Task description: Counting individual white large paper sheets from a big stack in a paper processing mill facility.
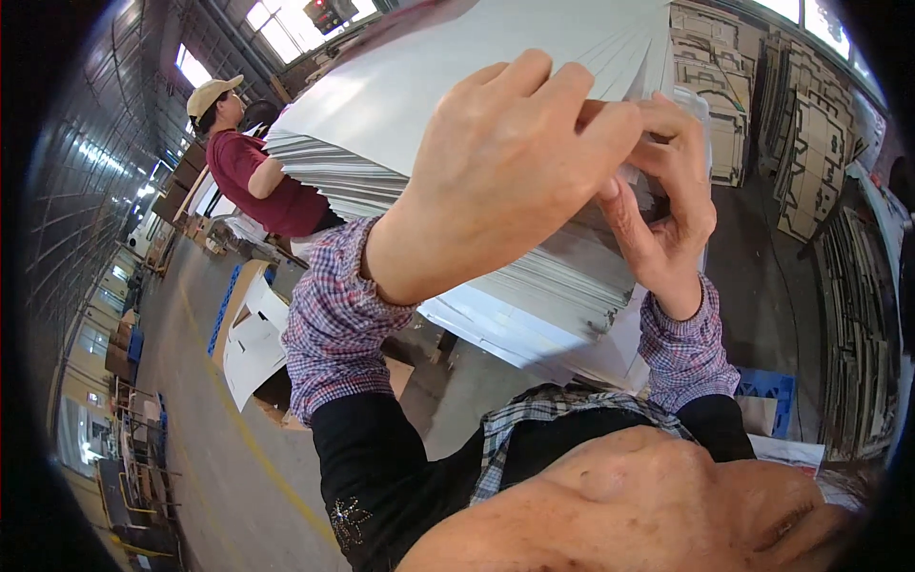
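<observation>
A tall stack of large white sheets (381, 124) fills the space in front of me, its edges fanned at the near corner. Over that corner, my left hand (505, 181) is closed, fingers curled down with their tips mostly hidden. My right hand (672, 205) is beside it at the stack's right edge, fingers bent and thumb drawn toward the left hand's fingers. The two hands nearly meet or touch. Whatever lies between their fingertips is hidden. Below them, more layered sheets (543, 286) show in the lower part of the stack.
Someone in a dark red shirt and cap (262, 181) stands at the stack's far left. Cut-out boards (810, 162) lean at the right. A blue pallet (762, 391) lies near my right elbow. Loose white sheets (257, 334) rest on the left, beside a yellow floor line (248, 429).
</observation>
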Motion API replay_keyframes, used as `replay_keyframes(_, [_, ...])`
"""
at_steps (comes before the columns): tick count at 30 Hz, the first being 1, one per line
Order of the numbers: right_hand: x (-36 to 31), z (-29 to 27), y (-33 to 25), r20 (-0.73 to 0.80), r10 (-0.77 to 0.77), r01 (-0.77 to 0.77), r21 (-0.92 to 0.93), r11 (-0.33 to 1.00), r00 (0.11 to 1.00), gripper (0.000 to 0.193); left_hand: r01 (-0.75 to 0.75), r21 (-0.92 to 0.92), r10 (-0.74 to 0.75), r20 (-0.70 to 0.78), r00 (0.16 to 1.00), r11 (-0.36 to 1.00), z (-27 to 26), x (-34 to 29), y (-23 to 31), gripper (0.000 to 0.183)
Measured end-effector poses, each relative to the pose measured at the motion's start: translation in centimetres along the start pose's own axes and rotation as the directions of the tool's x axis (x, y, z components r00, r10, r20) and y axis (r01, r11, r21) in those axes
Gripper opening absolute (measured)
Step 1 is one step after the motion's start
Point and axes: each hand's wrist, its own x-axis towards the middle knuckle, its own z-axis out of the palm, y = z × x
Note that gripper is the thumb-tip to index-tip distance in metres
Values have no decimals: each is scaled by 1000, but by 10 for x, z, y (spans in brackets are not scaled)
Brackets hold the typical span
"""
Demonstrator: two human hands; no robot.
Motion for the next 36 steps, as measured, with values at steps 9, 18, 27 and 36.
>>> replay_keyframes(9, [-4,-3,8,39,18,-20,35,999,999,23,96,-78,-77,215,974,992,-28,-16,-7,15])
replay_keyframes(18, [-2,-2,4,-11,28,-28,25,999,1000,31,99,-117,-76,186,980,988,-28,-9,0,14])
replay_keyframes(27, [-4,0,5,-16,-36,36,9,999,999,27,19,89,-21,23,1000,996,-8,1,3,15])
replay_keyframes(36, [-5,2,3,-8,-15,15,-28,999,1000,27,15,21,-16,32,999,1000,-5,-9,2,18])
